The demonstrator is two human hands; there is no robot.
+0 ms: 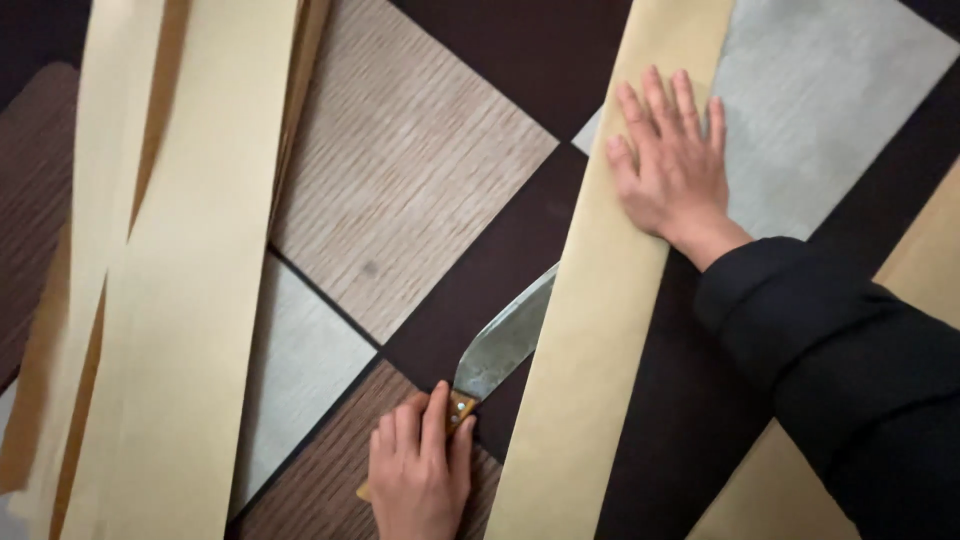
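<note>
My left hand (420, 470) grips the wooden handle of a wide steel knife (500, 345) at the bottom centre. The blade points up and to the right, and its tip is hidden under the edge of a long tan paper strip (580, 350). This strip runs diagonally from the top centre to the bottom. My right hand (672, 165), in a black sleeve, lies flat with fingers spread on the upper part of the strip, partly over a grey panel (820, 100).
Several more long tan paper strips (180, 270) lie overlapped on the left. More tan paper (925, 250) shows at the right edge. The surface beneath is a patchwork of light wood-grain (400, 160), grey, brown and dark panels.
</note>
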